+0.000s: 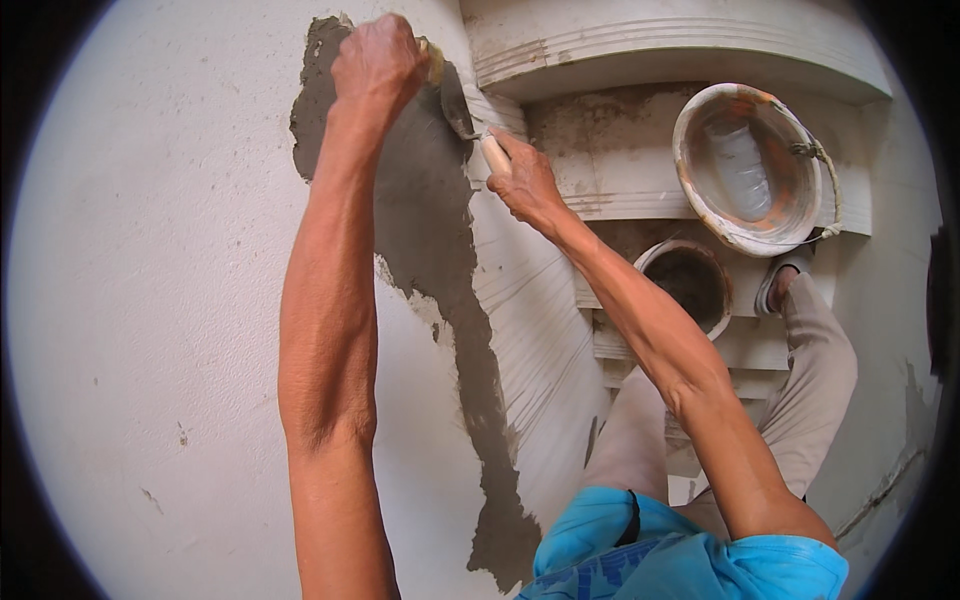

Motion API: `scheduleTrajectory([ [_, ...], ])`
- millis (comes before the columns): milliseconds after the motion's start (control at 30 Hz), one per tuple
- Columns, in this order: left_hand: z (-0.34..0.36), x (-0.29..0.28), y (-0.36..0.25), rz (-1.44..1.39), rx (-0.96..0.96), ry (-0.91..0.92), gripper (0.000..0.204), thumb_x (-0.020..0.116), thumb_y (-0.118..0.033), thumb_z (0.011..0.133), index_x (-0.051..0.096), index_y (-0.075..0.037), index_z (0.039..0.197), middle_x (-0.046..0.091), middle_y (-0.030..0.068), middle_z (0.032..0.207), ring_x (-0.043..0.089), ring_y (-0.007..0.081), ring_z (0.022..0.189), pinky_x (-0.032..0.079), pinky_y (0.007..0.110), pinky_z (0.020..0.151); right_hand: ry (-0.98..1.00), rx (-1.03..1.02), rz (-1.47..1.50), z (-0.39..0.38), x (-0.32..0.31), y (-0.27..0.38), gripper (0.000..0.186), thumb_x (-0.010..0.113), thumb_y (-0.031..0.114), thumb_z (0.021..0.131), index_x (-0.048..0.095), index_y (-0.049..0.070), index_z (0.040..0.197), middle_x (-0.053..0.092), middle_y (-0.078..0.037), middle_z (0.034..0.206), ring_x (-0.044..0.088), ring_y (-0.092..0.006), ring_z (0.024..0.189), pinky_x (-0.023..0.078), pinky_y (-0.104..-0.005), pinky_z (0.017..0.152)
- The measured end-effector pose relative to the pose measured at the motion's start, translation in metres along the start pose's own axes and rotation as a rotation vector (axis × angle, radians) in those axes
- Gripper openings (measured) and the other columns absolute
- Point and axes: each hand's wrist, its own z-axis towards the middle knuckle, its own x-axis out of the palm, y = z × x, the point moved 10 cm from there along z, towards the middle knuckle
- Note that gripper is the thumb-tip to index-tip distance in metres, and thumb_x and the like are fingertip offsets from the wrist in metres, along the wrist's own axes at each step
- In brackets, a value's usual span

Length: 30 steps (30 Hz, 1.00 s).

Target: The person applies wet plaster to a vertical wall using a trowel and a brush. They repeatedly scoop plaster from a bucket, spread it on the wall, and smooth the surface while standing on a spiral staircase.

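Observation:
My left hand is raised to the top of a wet grey plaster patch on the white wall. Its fingers are closed around a yellowish piece; most of that piece is hidden, so its kind is unclear. Lower and to the right, my right hand grips a trowel by its pale wooden handle. The trowel's curved metal neck and grey-smeared blade point up and left, at the right edge of the patch, close to the yellowish piece. The patch narrows into a ragged strip running down the wall.
White stairs rise to the right of the wall. A bucket with a rope-tied handle, holding a clear plastic bottle-like thing, stands on them. Below it sits a smaller bucket with dark contents. My legs straddle the lower steps.

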Motion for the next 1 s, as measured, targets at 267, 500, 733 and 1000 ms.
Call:
scheduleTrajectory([
  [267, -0.011, -0.022, 0.013, 0.053, -0.022, 0.067, 0.024, 0.072, -0.024, 0.086, 0.076, -0.004, 0.099, 0.074, 0.0216, 0.103, 0.072, 0.0413, 0.101, 0.058, 0.05, 0.087, 0.083, -0.1, -0.071, -0.027, 0.009, 0.031, 0.068, 0.056, 0.002, 0.075, 0.053, 0.0, 0.144, 0.068, -0.032, 0.112, 0.07, -0.0415, 0.099, 0.053, -0.0389, 0.089],
  [500, -0.027, -0.098, 0.059, -0.042, -0.118, 0.015, 0.035, 0.061, -0.03, 0.09, 0.077, -0.001, 0.102, 0.072, 0.0162, 0.083, 0.069, 0.0277, 0.077, 0.053, 0.042, 0.076, 0.165, -0.096, 0.063, -0.058, -0.012, 0.048, 0.069, 0.059, 0.0, 0.075, 0.054, 0.002, 0.143, 0.069, -0.031, 0.109, 0.068, -0.0448, 0.098, 0.053, -0.0461, 0.088],
  [733, -0.036, -0.107, 0.053, -0.169, -0.158, -0.114, 0.039, 0.059, -0.033, 0.095, 0.076, -0.002, 0.112, 0.073, 0.0145, 0.086, 0.069, 0.0244, 0.08, 0.053, 0.04, 0.082, -0.022, -0.243, -0.05, 0.001, -0.006, 0.035, 0.069, 0.059, 0.001, 0.074, 0.053, 0.0, 0.143, 0.068, -0.031, 0.107, 0.068, -0.0449, 0.098, 0.053, -0.0465, 0.089],
  [1000, -0.04, -0.112, 0.062, -0.209, -0.188, -0.234, 0.03, 0.06, -0.028, 0.096, 0.08, -0.007, 0.105, 0.077, 0.0148, 0.09, 0.074, 0.0287, 0.081, 0.059, 0.043, 0.082, 0.152, -0.31, -0.065, -0.052, 0.002, 0.076, 0.071, 0.059, -0.001, 0.075, 0.053, 0.006, 0.146, 0.068, -0.026, 0.108, 0.067, -0.0409, 0.099, 0.053, -0.047, 0.089],
])
